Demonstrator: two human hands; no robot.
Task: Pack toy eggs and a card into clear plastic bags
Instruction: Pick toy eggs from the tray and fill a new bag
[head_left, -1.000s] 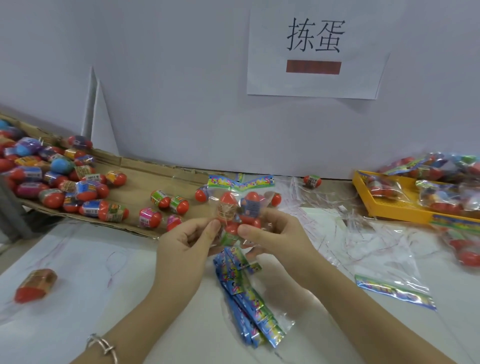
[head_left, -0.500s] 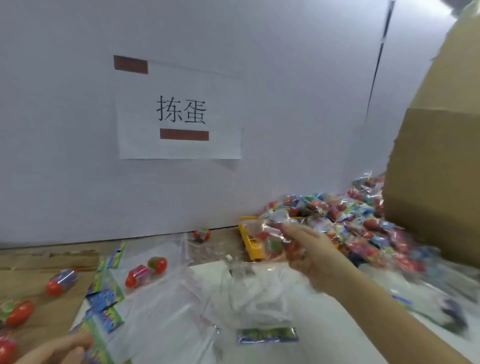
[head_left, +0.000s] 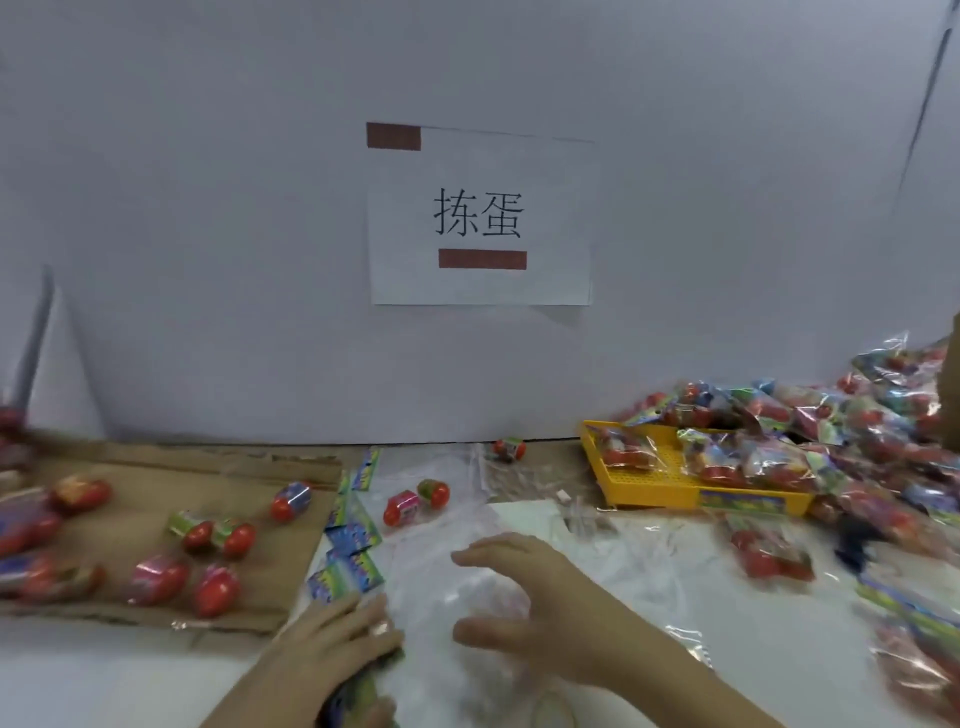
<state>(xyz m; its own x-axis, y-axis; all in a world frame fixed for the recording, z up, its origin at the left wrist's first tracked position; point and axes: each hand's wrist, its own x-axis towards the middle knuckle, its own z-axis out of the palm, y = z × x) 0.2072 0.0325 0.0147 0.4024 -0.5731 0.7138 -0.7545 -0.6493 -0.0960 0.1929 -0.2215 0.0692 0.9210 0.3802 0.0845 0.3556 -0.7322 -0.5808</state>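
A pile of flat clear plastic bags (head_left: 441, 582) lies mid-desk (head_left: 104, 675) beneath the right hand (head_left: 540, 608), its fingers (head_left: 483, 553) spread wide and holding nothing, while the left hand (head_left: 332, 644) rests flat-fingered on a row of colourful printed cards (head_left: 348, 566) beside red toy eggs (head_left: 213, 535) scattered on brown cardboard (head_left: 156, 483).
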